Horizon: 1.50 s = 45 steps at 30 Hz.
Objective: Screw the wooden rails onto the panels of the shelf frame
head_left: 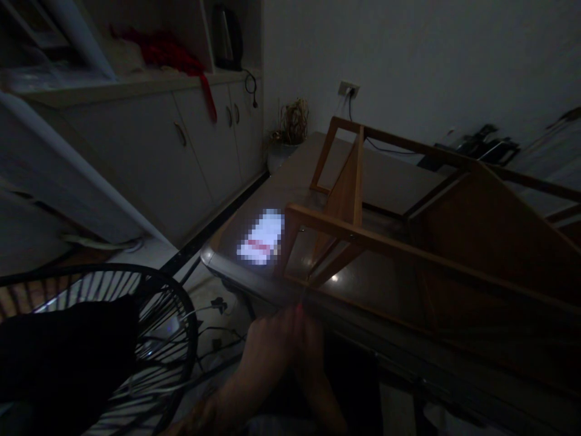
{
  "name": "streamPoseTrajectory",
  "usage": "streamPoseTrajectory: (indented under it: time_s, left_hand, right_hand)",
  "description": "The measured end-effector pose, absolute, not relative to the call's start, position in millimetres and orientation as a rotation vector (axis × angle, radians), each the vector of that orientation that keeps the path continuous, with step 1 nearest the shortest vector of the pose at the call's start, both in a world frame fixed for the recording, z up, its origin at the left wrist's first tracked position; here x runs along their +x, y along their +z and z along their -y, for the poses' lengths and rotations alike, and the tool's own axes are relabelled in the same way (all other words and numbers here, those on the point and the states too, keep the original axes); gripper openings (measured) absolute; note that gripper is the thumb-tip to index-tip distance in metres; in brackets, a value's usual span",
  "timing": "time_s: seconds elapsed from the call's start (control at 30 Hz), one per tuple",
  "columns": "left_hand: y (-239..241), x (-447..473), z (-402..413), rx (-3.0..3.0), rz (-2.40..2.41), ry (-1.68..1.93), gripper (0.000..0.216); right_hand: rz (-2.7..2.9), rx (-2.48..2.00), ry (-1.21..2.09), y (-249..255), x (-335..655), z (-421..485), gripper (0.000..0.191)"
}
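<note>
Wooden shelf rack point(399, 249): warm orange-brown, darker in its broad panel point(481, 224). Tabletop point(297, 163): greyish brown. Lit screen point(263, 235): bluish white, crossed by one reddish band (finer pattern lost to pixelation). Crumpled cloth point(170, 56): red. Kettle point(227, 39): black with silver-grey. Cabinet doors point(149, 163): plain greyish white. Corded chair point(193, 333): black, radiating stripes. Draped fabric point(68, 357): solid black. Dried plant point(294, 121): straw brown.

You are facing a brown wooden rack point(454, 236), open-framed with slanting panels point(344, 191). It is stretching from your twelve o'clock toward two.
</note>
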<state>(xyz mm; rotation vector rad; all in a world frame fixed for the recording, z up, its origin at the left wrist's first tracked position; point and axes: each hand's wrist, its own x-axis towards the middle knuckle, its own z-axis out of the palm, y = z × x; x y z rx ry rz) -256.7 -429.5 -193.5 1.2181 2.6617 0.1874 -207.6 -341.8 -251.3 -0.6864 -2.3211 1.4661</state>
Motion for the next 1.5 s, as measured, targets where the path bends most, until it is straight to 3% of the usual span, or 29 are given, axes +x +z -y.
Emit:
streamPoseTrajectory:
  time_s: [0.17, 0.33, 1.07, 1.5]
  left_hand:
    - [-200, -259, 434, 1.357, -2.648, 0.115, 0.031]
    - [-194, -261, 435, 1.457, -2.635, 0.081, 0.032]
    - [-183, -259, 423, 1.239, -2.631, 0.128, 0.032]
    - [-181, -269, 430, 1.196, -2.640, 0.151, 0.033]
  right_hand:
    - [2.424, -0.734, 1.343, -239, -202, 332, 0.049]
    - [2.236, -0.631, 1.512, -252, -209, 337, 0.057]
    - [2.109, -0.733, 1.529, -257, -216, 350, 0.062]
    - [2.411, -0.723, 1.450, -234, -212, 330, 0.027]
